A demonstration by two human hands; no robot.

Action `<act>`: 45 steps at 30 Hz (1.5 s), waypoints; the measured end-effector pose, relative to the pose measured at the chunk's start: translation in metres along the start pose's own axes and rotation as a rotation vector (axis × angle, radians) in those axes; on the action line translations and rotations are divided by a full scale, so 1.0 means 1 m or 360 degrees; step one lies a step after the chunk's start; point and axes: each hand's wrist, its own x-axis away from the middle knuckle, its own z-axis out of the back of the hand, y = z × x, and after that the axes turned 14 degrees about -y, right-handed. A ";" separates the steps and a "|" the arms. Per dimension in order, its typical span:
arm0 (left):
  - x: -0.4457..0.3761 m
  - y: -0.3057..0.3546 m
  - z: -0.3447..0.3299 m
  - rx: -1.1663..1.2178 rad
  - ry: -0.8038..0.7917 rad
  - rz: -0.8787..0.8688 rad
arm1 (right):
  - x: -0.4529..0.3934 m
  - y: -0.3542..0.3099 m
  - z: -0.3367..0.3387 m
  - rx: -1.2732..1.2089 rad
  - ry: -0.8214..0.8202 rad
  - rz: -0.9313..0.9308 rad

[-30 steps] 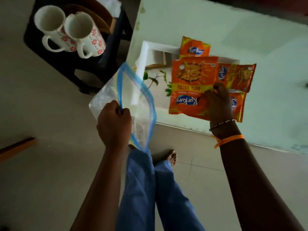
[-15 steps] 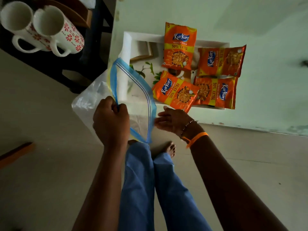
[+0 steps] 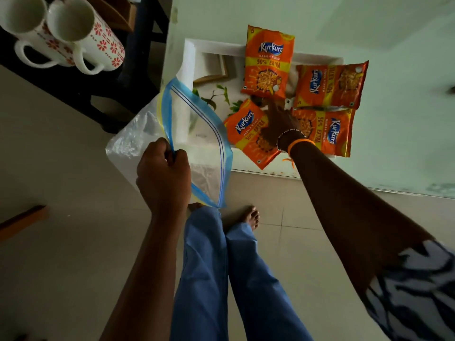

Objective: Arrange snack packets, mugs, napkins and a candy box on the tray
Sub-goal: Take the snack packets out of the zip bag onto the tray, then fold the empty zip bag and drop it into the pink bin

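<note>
Head view: my left hand (image 3: 163,177) grips the blue zip edge of a clear plastic bag (image 3: 197,134), fingers curled tight on it. My right hand (image 3: 280,124) reaches over the white rectangular tray (image 3: 216,49) on the pale green counter (image 3: 406,119), among four orange Kurkure snack packets (image 3: 269,62); its fingers' state I cannot tell. Two white red-flowered mugs (image 3: 81,38) sit on a dark stool at left.

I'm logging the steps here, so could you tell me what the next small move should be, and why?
Probably nudge the near-left packet fully onto the tray: it lies askew over the near rim, and the right hand already reaches among the four packets while the left hand holds the zip bag.
</note>
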 end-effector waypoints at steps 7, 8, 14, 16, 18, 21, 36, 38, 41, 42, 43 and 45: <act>0.004 0.001 0.000 0.0041 -0.0055 0.0006 | 0.018 -0.003 -0.012 -0.1222 0.0426 -0.0363; 0.005 0.002 0.001 0.0051 -0.0059 0.0004 | 0.021 -0.003 -0.015 -0.1274 0.0442 -0.0411; 0.007 0.007 0.002 0.0058 -0.0138 0.0038 | 0.053 -0.003 -0.023 -0.0610 0.0602 -0.0146; 0.006 0.009 0.004 0.0044 -0.0186 0.0094 | 0.076 -0.002 -0.031 -0.0602 0.0698 -0.0001; 0.005 0.010 0.007 0.0082 -0.0195 0.0147 | 0.101 0.001 -0.045 -0.0671 0.0445 0.0134; 0.006 0.013 0.013 0.0150 -0.0197 0.0203 | 0.131 -0.008 -0.074 -0.0684 -0.0336 0.0320; -0.033 0.017 0.028 0.0486 -0.0408 0.0116 | 0.129 -0.021 -0.044 -0.2439 -0.0105 0.0744; -0.044 0.005 0.031 0.0226 -0.0536 0.0241 | 0.128 -0.003 -0.023 -0.2629 -0.0234 0.0818; -0.048 -0.001 0.028 0.0495 -0.1274 0.0328 | 0.126 0.015 0.005 -0.2720 -0.0236 0.0875; -0.045 0.001 0.025 0.0604 -0.1454 0.0281 | 0.124 0.019 0.012 -0.2720 -0.0185 0.0867; -0.044 0.004 0.019 0.0689 -0.1530 0.0197 | 0.123 0.023 0.018 -0.2732 -0.0127 0.0850; -0.041 0.014 0.004 0.0869 -0.1433 0.0076 | 0.123 0.032 0.026 -0.2750 -0.0051 0.0790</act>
